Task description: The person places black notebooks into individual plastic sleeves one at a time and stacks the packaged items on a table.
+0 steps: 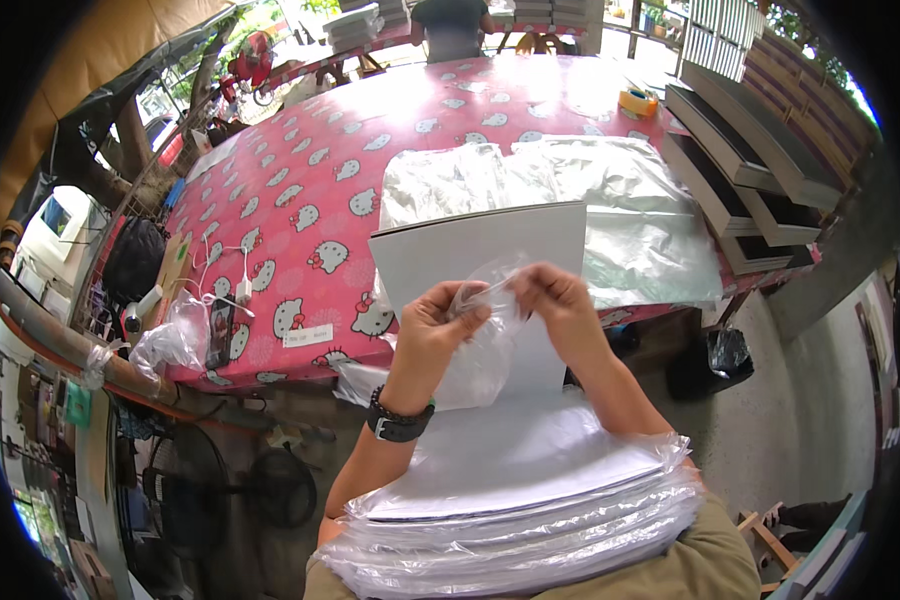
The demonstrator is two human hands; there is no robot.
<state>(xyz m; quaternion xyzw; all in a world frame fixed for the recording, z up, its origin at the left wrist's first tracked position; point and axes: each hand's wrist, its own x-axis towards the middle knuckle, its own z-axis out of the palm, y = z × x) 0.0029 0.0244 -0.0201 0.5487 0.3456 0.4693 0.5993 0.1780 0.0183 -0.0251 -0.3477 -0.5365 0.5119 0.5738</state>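
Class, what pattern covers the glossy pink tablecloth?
The glossy pink tablecloth shows white cartoon cat heads, clearest in the head view.

Pink-covered table holds plastic, tape and stacked slabs

A broad table [290, 165] wears a glossy pink cover printed with white cartoon cat heads. Clear plastic sheets [635, 225] lie crinkled across its near middle and right. At the right end, thick slabs [760, 190] with dark tops and pale edges are piled unevenly. An orange-yellow tape roll [638, 102] sits near them, toward the far side. On the left are a white cable [210, 272] and a crumpled clear bag [178, 335] at the corner; a small white label [308, 336] lies near the front edge.
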